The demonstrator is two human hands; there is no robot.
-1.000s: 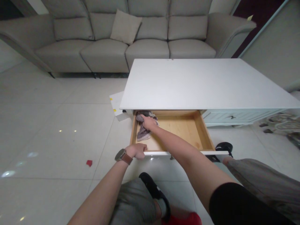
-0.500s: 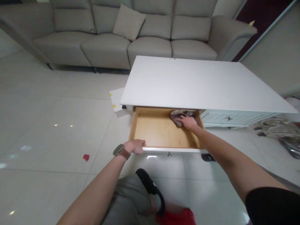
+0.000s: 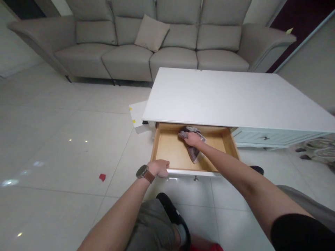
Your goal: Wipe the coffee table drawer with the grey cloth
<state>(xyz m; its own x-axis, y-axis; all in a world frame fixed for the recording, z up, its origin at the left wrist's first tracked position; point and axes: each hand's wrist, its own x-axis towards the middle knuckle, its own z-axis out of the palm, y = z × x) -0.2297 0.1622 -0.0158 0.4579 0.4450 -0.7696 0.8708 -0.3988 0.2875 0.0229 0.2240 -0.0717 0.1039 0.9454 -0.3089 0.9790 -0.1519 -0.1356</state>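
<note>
A wooden drawer [image 3: 170, 150] with a white front is pulled out of the white coffee table [image 3: 222, 97]. My left hand [image 3: 160, 168], with a watch [image 3: 142, 171] on its wrist, grips the top edge of the drawer front near its left corner. Inside the drawer, my right hand [image 3: 193, 138] holds a crumpled brownish-grey cloth [image 3: 192, 151] against the drawer bottom, around the middle. Part of the cloth hangs toward the drawer front, and my fingers cover some of it.
A grey sofa [image 3: 125, 59] with a cushion [image 3: 152, 33] stands behind the table. By the table's left end sits a white box [image 3: 138, 113]. A red scrap [image 3: 102, 177] lies on the tiled floor. A second drawer [image 3: 264, 137] is closed on the right.
My right hand has moved left with the cloth, from the drawer's back right corner to its middle, and the cloth is more spread out. My left hand keeps its hold on the drawer front.
</note>
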